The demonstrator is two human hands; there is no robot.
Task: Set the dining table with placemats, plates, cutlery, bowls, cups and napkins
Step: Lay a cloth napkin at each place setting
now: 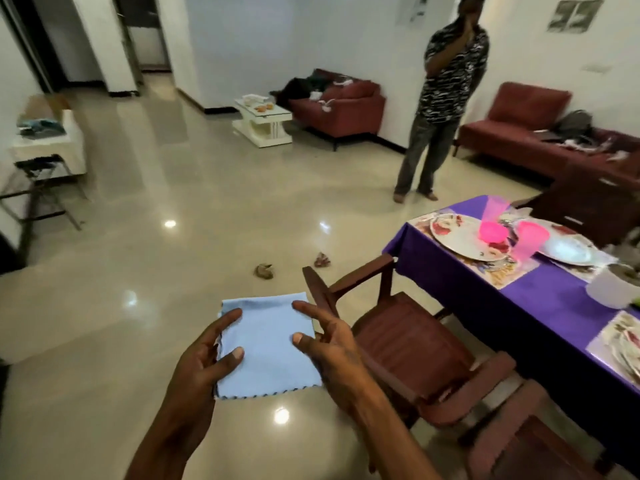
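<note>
Both hands are up close in my view, holding a folded light-blue napkin (pixel 268 344) flat over the floor. Left hand (pixel 204 362) pinches its left edge, thumb on top and fingers beneath; right hand (pixel 329 344) pinches the right edge with its thumb, its other fingers spread loose. A wooden chair (pixel 398 334) stands just right of the napkin. Further right, the purple-clothed worktop (pixel 540 299) carries placemats, a plate (pixel 457 237), a pink bowl (pixel 493 232) and a pink cup (pixel 528 242).
</note>
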